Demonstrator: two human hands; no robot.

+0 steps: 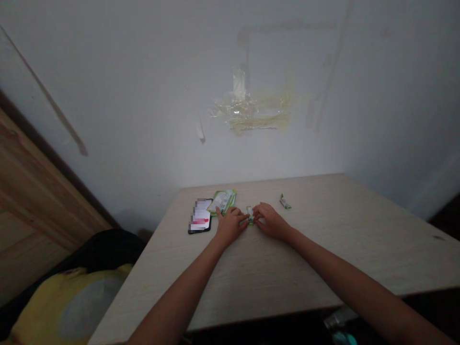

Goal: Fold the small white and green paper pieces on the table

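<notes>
A small green and white packet point(249, 214) lies on the table between my two hands. My left hand point(231, 225) is at the packet's left side, thumb and forefinger closed on its edge, while one outer finger sticks out toward a larger packet. From the right, my right hand point(269, 221) pinches the other edge with curled fingers. Just beyond my left hand is the larger green and white packet point(223, 200), lying flat. A phone point(201, 220) with a lit, partly blurred screen lies left of it.
A small crumpled green wrapper point(285, 202) lies on the pale wooden table point(341, 230), right of my hands. The table's back edge meets a taped, stained wall point(143, 86). At the lower left sits a yellow plush item point(50, 302) beside wooden boards point(32, 191).
</notes>
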